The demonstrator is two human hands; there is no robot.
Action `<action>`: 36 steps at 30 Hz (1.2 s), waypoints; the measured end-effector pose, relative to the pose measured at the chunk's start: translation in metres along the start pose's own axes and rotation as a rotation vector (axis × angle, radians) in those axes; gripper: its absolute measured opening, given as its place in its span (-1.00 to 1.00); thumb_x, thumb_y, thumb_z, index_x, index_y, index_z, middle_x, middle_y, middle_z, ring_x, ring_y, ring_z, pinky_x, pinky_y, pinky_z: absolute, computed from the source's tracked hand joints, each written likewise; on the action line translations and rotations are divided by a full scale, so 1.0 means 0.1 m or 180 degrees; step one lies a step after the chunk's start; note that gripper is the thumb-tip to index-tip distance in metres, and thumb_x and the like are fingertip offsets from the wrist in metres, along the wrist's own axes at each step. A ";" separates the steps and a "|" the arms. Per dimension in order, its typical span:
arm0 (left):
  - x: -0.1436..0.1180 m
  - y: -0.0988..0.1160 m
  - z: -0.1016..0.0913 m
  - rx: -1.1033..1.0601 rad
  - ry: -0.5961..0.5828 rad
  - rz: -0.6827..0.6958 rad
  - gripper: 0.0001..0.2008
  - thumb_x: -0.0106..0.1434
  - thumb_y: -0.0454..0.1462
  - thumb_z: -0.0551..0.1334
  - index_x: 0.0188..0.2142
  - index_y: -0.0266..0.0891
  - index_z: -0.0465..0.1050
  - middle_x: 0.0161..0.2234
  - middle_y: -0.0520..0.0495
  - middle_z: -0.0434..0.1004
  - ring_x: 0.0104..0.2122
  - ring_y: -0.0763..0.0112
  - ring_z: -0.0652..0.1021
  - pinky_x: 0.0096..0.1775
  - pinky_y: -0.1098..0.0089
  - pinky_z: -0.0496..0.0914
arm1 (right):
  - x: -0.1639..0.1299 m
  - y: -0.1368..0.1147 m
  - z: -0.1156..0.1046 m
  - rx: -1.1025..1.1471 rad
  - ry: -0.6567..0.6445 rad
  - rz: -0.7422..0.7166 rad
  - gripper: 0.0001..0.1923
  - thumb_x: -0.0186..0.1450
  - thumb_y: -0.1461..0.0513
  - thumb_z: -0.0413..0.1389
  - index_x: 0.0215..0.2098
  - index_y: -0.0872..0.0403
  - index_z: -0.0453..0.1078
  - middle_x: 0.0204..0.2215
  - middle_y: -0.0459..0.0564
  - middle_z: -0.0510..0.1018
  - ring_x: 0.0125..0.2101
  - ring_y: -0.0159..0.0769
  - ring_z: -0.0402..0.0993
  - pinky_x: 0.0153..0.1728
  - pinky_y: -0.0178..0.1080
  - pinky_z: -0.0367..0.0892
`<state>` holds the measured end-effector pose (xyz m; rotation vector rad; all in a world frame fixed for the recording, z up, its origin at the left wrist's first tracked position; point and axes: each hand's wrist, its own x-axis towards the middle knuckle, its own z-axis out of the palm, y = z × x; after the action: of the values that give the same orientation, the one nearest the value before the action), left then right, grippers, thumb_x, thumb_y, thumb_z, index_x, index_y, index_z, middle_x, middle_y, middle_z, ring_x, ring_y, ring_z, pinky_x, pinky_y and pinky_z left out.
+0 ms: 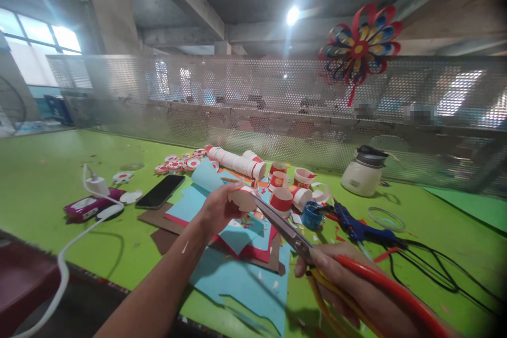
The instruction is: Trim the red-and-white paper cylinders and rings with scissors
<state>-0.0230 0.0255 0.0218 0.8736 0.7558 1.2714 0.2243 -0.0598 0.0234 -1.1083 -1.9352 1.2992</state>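
Observation:
Between the thumb and fingers of my left hand (222, 205) is a small white paper disc (242, 200), held above the stacked coloured paper. My right hand (336, 274) grips a pair of scissors (291, 233) with one red and one yellow handle. The blades point up and left, and their tips reach the edge of the disc. I cannot tell whether they are cutting into it. Under my hands lie light blue paper sheets (241, 274), with red and brown sheets among them. Cut red and white paper cup rings (281, 200) stand just beyond.
A blue glue gun (356, 227) with a black cord lies at right, near a blue tape roll (312, 215). A white jug (363, 171) stands farther back. At left are a black phone (160, 191) and a purple power bank (93, 204). A perforated metal screen (237, 105) borders the table.

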 end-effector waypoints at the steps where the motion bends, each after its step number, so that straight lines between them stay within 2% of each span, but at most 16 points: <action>1: 0.00 0.01 0.00 -0.0002 -0.0044 0.0065 -0.78 0.02 -0.21 0.21 -0.42 -0.37 0.45 -0.57 -0.08 0.49 -0.61 0.46 0.44 -0.61 0.50 0.27 | -0.01 0.02 -0.01 0.0067 -0.0078 -0.0003 -0.58 0.36 -0.02 -0.16 -0.28 0.07 0.40 -0.73 -0.22 0.21 -0.72 -0.52 0.10 -0.68 -0.44 0.07; 4: 0.01 0.03 -0.01 -0.0071 -0.0103 0.0186 -0.76 0.05 -0.22 0.19 -0.40 -0.40 0.45 -0.52 -0.11 0.51 -0.57 0.45 0.45 -0.55 0.50 0.29 | -0.05 0.02 -0.05 0.0072 -0.0262 -0.0181 -0.55 0.34 -0.05 -0.15 -0.21 0.08 0.40 -0.71 -0.19 0.25 -0.73 -0.51 0.13 -0.67 -0.41 0.12; 7: 0.00 0.03 -0.01 -0.0156 -0.0160 0.0138 -0.75 0.05 -0.21 0.19 -0.37 -0.39 0.47 -0.49 -0.12 0.51 -0.52 0.42 0.48 -0.50 0.47 0.33 | -0.05 -0.05 -0.06 -0.0299 0.0223 -0.0328 -0.59 0.30 -0.05 -0.08 -0.24 0.06 0.42 -0.69 -0.15 0.29 -0.68 -0.45 0.19 -0.64 -0.38 0.16; 9: -0.01 0.02 -0.01 -0.0104 -0.0389 0.0144 -0.73 0.04 -0.20 0.19 -0.34 -0.38 0.47 -0.48 -0.13 0.51 -0.51 0.40 0.47 -0.49 0.46 0.32 | -0.02 -0.12 -0.05 -0.0625 0.0645 -0.0417 -0.66 0.27 -0.03 -0.01 -0.31 0.02 0.43 -0.66 -0.13 0.35 -0.60 -0.40 0.26 -0.56 -0.36 0.24; 12: -0.02 -0.02 0.00 0.0198 -0.0882 0.0322 -0.68 0.09 -0.19 0.16 -0.24 -0.37 0.47 -0.42 -0.17 0.50 -0.49 0.39 0.46 -0.48 0.45 0.28 | 0.05 -0.20 -0.03 -0.0842 0.0894 -0.0500 -0.70 0.26 0.01 0.03 -0.47 0.02 0.39 -0.62 -0.11 0.40 -0.57 -0.37 0.30 -0.54 -0.35 0.29; 15: -0.03 -0.08 0.03 0.0777 -0.1302 0.0568 -0.67 0.15 -0.21 0.15 -0.13 -0.32 0.45 -0.37 -0.17 0.48 -0.42 0.37 0.46 -0.44 0.43 0.26 | 0.11 -0.20 -0.05 -0.0746 0.0999 -0.0436 -0.70 0.27 0.05 0.01 -0.49 0.05 0.34 -0.58 -0.09 0.41 -0.54 -0.36 0.35 -0.52 -0.34 0.32; 16: -0.04 -0.11 0.05 0.1014 -0.1396 0.0640 -0.68 0.15 -0.22 0.16 -0.11 -0.30 0.45 -0.36 -0.16 0.48 -0.40 0.37 0.45 -0.42 0.43 0.26 | 0.13 -0.19 -0.06 -0.0705 0.0899 -0.0489 -0.71 0.27 0.06 0.02 -0.49 0.06 0.33 -0.55 -0.08 0.43 -0.52 -0.36 0.37 -0.50 -0.33 0.34; 19: -0.08 -0.20 0.15 0.1643 -0.1643 0.0738 -0.70 0.14 -0.23 0.21 -0.12 -0.24 0.47 -0.25 -0.17 0.46 -0.31 0.34 0.44 -0.32 0.40 0.28 | 0.18 -0.14 -0.08 -0.0548 0.0948 -0.0620 -0.78 0.26 0.10 0.03 -0.31 0.08 0.37 -0.47 -0.05 0.47 -0.46 -0.32 0.42 -0.42 -0.29 0.39; 21: -0.12 -0.25 0.22 0.1945 -0.1782 0.0826 -0.70 0.13 -0.23 0.23 -0.12 -0.22 0.48 -0.17 -0.18 0.44 -0.22 0.29 0.43 -0.23 0.35 0.29 | 0.21 -0.11 -0.07 -0.0387 0.1055 -0.0663 -0.72 0.26 0.11 0.05 -0.13 0.08 0.36 -0.39 -0.03 0.50 -0.42 -0.30 0.45 -0.36 -0.25 0.41; 23: -0.16 -0.29 0.27 0.2194 -0.1845 0.0996 -0.70 0.12 -0.25 0.24 -0.11 -0.20 0.47 -0.13 -0.18 0.42 -0.16 0.25 0.42 -0.17 0.32 0.29 | 0.23 -0.09 -0.04 -0.0387 0.1180 -0.0776 -0.68 0.25 0.14 0.07 -0.05 0.07 0.35 -0.27 0.01 0.52 -0.31 -0.25 0.47 -0.23 -0.20 0.39; 26: -0.18 -0.33 0.31 0.2435 -0.1892 0.1150 -0.68 0.13 -0.28 0.24 -0.08 -0.19 0.45 -0.11 -0.17 0.41 -0.14 0.25 0.42 -0.16 0.32 0.30 | 0.25 -0.06 0.00 -0.0564 0.1286 -0.0930 -0.71 0.22 0.21 0.10 -0.08 0.08 0.38 -0.16 0.01 0.51 -0.14 -0.20 0.43 -0.08 -0.18 0.30; 28: -0.19 -0.34 0.31 0.2465 -0.1901 0.1129 -0.66 0.12 -0.29 0.24 -0.07 -0.18 0.44 -0.10 -0.16 0.41 -0.15 0.26 0.43 -0.17 0.33 0.31 | 0.25 -0.05 0.01 -0.0593 0.1319 -0.0904 -0.72 0.20 0.24 0.10 -0.10 0.09 0.38 -0.22 -0.01 0.53 -0.17 -0.20 0.44 -0.11 -0.19 0.31; 32: -0.20 -0.33 0.31 0.2490 -0.1850 0.1097 -0.66 0.10 -0.30 0.26 -0.08 -0.17 0.45 -0.10 -0.15 0.44 -0.15 0.27 0.43 -0.21 0.37 0.31 | 0.24 -0.04 0.04 -0.0489 0.1290 -0.0742 -0.69 0.21 0.24 0.08 -0.07 0.12 0.35 -0.49 -0.09 0.50 -0.30 -0.22 0.47 -0.24 -0.21 0.35; 34: -0.20 -0.32 0.31 0.2541 -0.1833 0.1147 -0.67 0.11 -0.30 0.26 -0.09 -0.17 0.45 -0.12 -0.15 0.45 -0.17 0.28 0.44 -0.23 0.39 0.30 | 0.24 -0.05 0.04 -0.0462 0.1261 -0.0718 -0.68 0.22 0.25 0.07 -0.06 0.13 0.34 -0.48 -0.08 0.50 -0.30 -0.23 0.47 -0.24 -0.21 0.35; 36: -0.20 -0.31 0.31 0.2620 -0.1814 0.1221 -0.66 0.11 -0.30 0.25 -0.08 -0.18 0.44 -0.13 -0.14 0.45 -0.18 0.29 0.44 -0.23 0.39 0.30 | 0.24 -0.06 0.04 -0.0527 0.1335 -0.0740 -0.70 0.21 0.27 0.08 -0.08 0.14 0.35 -0.40 -0.04 0.52 -0.27 -0.23 0.46 -0.22 -0.21 0.34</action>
<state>0.0154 -0.0010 0.0090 2.0255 0.6540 0.9266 0.2069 -0.0421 0.0272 -1.0922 -1.8068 0.7250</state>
